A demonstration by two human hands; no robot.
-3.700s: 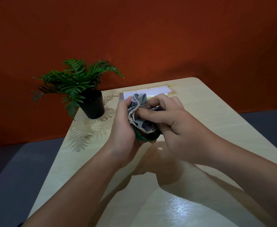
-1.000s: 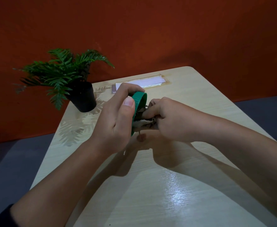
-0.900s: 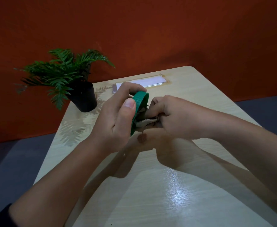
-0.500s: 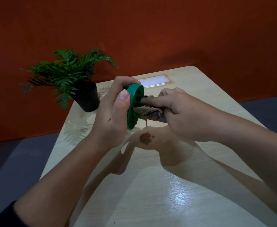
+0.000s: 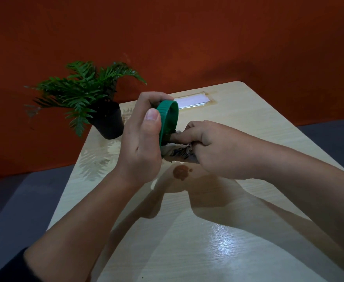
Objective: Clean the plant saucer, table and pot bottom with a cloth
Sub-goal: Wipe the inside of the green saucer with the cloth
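Observation:
My left hand (image 5: 140, 143) grips the green plant saucer (image 5: 168, 119), held on edge above the table with its open side facing right. My right hand (image 5: 213, 147) is closed on a crumpled grey cloth (image 5: 177, 152) and presses it into the saucer's inside. Below them a small brown puddle (image 5: 180, 171) with a tiny drop beside it lies on the light wooden table (image 5: 238, 123). The black pot (image 5: 108, 121) with its green fern-like plant (image 5: 81, 90) stands at the table's far left corner.
A white rectangular plate (image 5: 193, 100) is set into the table near its far edge. An orange-red wall rises behind the table. Grey floor lies beyond the left and right table edges.
The saucer was turned from flat to on edge in my left hand. Brown liquid dripped from the cloth and made a puddle on the table. My right hand keeps pushing the cloth inside.

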